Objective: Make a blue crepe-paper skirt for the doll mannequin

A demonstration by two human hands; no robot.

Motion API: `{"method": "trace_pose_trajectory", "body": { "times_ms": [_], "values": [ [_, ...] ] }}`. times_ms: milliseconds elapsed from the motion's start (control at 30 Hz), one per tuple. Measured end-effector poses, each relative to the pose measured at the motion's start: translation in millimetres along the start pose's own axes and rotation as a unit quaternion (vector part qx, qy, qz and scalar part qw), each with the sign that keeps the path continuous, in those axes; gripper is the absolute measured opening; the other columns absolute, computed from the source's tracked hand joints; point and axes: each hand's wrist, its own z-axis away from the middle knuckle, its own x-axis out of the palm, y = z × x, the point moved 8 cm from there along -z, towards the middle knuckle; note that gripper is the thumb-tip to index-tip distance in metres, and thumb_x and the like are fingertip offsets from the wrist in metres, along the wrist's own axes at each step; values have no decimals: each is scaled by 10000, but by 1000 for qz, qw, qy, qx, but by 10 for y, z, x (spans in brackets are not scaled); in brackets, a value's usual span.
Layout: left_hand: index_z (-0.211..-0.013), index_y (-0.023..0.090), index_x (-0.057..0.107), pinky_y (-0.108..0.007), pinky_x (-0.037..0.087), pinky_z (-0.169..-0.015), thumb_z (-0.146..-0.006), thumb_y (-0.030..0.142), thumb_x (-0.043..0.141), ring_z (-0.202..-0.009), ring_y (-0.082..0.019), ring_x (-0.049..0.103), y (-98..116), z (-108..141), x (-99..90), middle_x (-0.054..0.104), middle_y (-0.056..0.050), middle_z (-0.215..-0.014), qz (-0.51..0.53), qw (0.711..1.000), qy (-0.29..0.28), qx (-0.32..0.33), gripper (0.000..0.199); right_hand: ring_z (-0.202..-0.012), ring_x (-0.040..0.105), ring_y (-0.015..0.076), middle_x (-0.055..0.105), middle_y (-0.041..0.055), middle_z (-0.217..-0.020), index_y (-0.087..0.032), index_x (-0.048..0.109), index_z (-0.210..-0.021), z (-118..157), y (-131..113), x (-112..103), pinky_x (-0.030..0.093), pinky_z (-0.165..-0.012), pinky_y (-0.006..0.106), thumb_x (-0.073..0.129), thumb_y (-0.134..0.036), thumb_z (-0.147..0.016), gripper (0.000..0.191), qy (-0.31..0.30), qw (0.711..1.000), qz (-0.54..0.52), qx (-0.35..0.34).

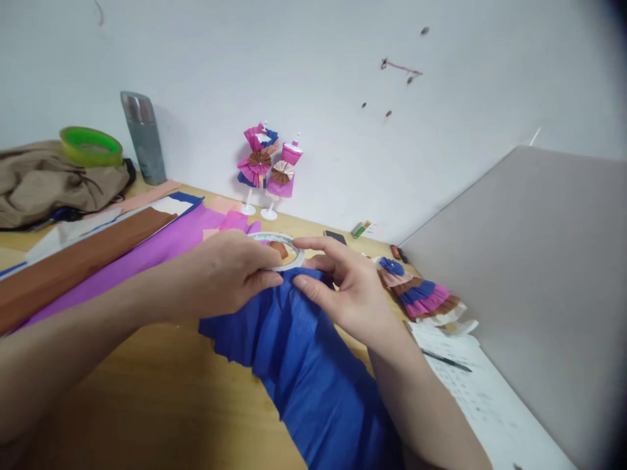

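Over the middle of the counter [166,391], a gathered sheet of blue paper [306,372] hangs from both hands, its top edge at a pale tape ring [299,257] and its folds spreading down toward the person. The left hand [228,271] is closed, thumb and curled fingers pinching the near side of the ring where it meets the paper. The right hand [345,284] is partly curled, index fingertip on the ring's rim, thumb pressed on the paper's top edge. To the left lie a purple sheet [169,238] and a brown strip [88,264]; beyond them, a grey bottle [145,140] stands near a beige cloth [59,189] bearing a green roll [92,147]. Two small dress forms [260,160] stand by the wall [333,117]. At right, a layered paper dress [426,295] lies near a written sheet [465,391] with a black pen [447,360] across it
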Motion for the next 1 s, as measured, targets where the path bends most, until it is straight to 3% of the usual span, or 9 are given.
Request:
{"method": "trace_pose_trajectory", "body": {
  "times_ms": [167, 233, 400, 600, 1000],
  "values": [
    [-687, 175, 498, -279, 330, -564, -890, 244, 469, -617, -183, 532, 78, 77, -27, 611, -51, -678, -150, 984, -3, -94, 216, -649, 633, 142, 668, -6, -791, -221, 528, -1195, 107, -164, 1, 459, -624, 268, 617, -182, -848, 360, 48, 993, 100, -37],
    [-676, 179, 482, -275, 309, -541, -893, 249, 465, -586, -178, 513, 70, 81, -61, 605, -45, -656, -165, 981, 10, -97, 228, -590, 596, 136, 645, -12, -743, -213, 527, -1156, 114, -174, -11, 435, -583, 267, 626, -233, -850, 322, 64, 991, 108, -36],
    [-619, 180, 440, -252, 271, -502, -883, 250, 476, -503, -126, 427, 36, 56, -132, 541, 1, -562, -112, 992, 47, -34, 275, -607, 575, 144, 624, 0, -709, -189, 575, -1031, 38, -54, -60, 430, -583, 268, 657, -305, -813, 260, 68, 995, 75, -7],
    [-610, 171, 472, -232, 289, -514, -875, 243, 493, -512, -111, 439, -22, 15, -132, 554, 13, -563, -94, 994, 54, -26, 275, -619, 569, 139, 636, 16, -672, -156, 641, -745, -57, 47, -88, 444, -619, 264, 622, -233, -781, 87, 35, 998, 48, 8],
    [-671, 178, 490, -266, 311, -551, -899, 291, 451, -591, -159, 501, -79, -3, 36, 588, -23, -627, -58, 997, 1, -42, 257, -544, 466, 98, 549, -20, -598, -165, 597, -681, 10, -141, 20, 393, -548, 232, 589, -198, -810, 133, -24, 999, 27, -20]
  ]
}}
